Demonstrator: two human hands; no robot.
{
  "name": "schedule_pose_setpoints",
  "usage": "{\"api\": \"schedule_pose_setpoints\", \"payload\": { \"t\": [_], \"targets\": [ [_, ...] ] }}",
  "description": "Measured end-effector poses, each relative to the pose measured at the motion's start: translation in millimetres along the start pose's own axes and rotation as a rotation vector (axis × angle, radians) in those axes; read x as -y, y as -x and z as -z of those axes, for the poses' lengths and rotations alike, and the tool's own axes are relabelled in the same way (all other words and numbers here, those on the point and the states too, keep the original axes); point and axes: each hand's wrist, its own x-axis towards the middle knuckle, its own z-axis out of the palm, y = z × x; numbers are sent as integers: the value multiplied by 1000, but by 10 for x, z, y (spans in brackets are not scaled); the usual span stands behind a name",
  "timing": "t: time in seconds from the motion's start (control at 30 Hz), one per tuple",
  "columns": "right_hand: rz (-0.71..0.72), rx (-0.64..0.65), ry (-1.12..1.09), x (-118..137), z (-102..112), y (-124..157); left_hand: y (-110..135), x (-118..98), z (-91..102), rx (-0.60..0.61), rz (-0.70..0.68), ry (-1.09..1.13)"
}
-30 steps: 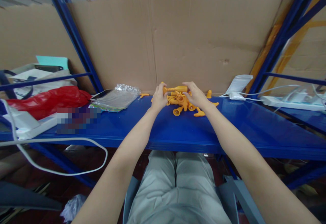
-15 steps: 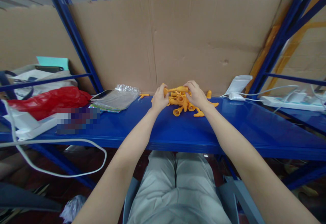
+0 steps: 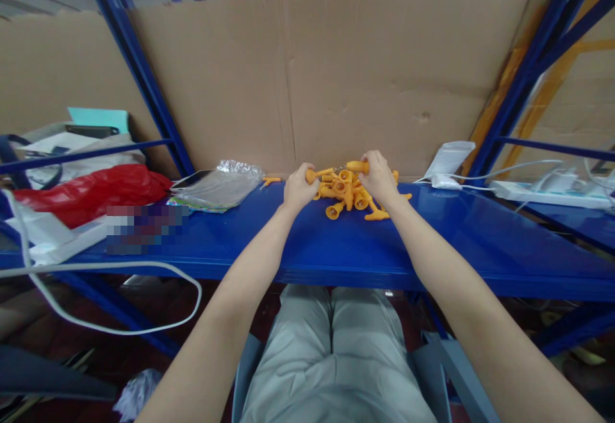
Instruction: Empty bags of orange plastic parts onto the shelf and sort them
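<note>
A heap of small orange plastic parts [image 3: 346, 196] lies on the blue shelf [image 3: 336, 243] in front of the cardboard backing. My left hand [image 3: 298, 187] is closed on an orange threaded piece [image 3: 321, 173] just above the heap's left side. Over the heap's right side, my right hand [image 3: 380, 176] is closed on an orange handle-like piece [image 3: 358, 166]. The two pieces sit a little apart, end toward end.
A crinkled clear plastic bag [image 3: 218, 182] lies left of the heap, with a red bag [image 3: 91, 191] and white cable [image 3: 110, 295] further left. White chargers and a power strip [image 3: 548, 192] sit to the right. Blue rack posts [image 3: 139, 70] flank the cardboard [image 3: 336, 70].
The long orange piece I held with both hands has come apart into two. My right hand has moved right with the handle piece; my left keeps the threaded piece.
</note>
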Motion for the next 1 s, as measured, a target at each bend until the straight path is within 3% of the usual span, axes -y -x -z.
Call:
{"api": "schedule_pose_setpoints", "payload": {
  "t": [0.3,0.47,0.6,0.77,1.0],
  "targets": [
    [6,-6,27,18,-18,4,12,-36,17,7,10,-7],
    [-6,-101,48,-57,-18,-3,12,-37,17,4,18,-1],
    [-100,-204,52,-226,-15,-19,10,-31,16,18,20,9],
    [-392,-318,-12,-496,42,27,11,-24,6,18,12,1],
    [-987,-267,90,-862,241,264,22,-34,6,32,10,-17]
  ]
}}
